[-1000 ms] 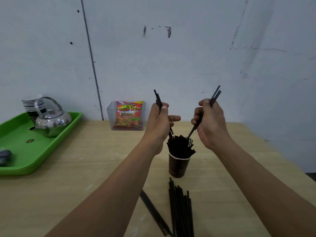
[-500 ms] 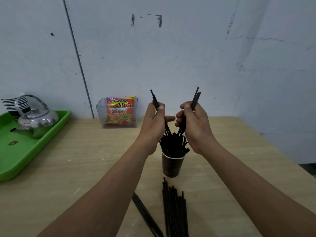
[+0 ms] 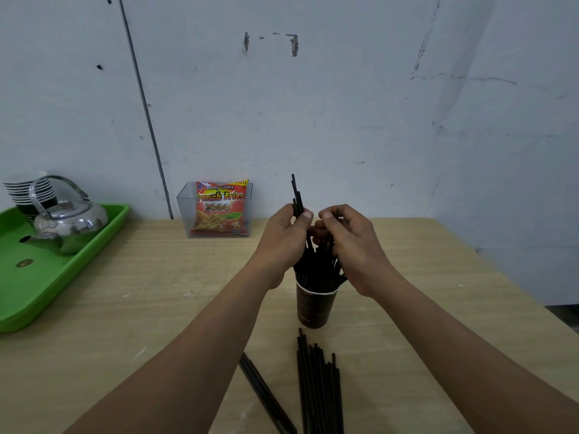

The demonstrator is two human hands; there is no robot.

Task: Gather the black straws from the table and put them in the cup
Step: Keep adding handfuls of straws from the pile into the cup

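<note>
- In the head view, a dark cup (image 3: 315, 308) stands upright on the wooden counter (image 3: 156, 308), near the middle.
- The cup is packed with black straws (image 3: 316, 267). They stick out of the top and fan out a little.
- A clear box (image 3: 185, 214) sits at the back of the counter by the wall. A red snack packet (image 3: 219, 208) stands inside it.
- A green tray (image 3: 62, 277) lies on the left side of the counter. A shiny kettle (image 3: 69, 223) sits in it, with a stack of cups (image 3: 29, 192) behind the kettle.
- A bunch of loose straws (image 3: 318, 386) lies flat on the counter, just in front of the cup.
- A thin second bunch (image 3: 266, 396) lies slanted to the left of that one, a bit apart from it.
- The left hand (image 3: 283, 236) is just above the cup, on its left side. Its thumb and fingers pinch a few held straws (image 3: 297, 195), which poke up past the hand.
- The right hand (image 3: 351, 242) is just above the cup, on its right side, and almost touches the left hand. Its fingers are curled in at the tops of the straws in the cup. I cannot tell if it grips any.
- Both arms reach forward over the counter, one on each side of the loose straws.
</note>
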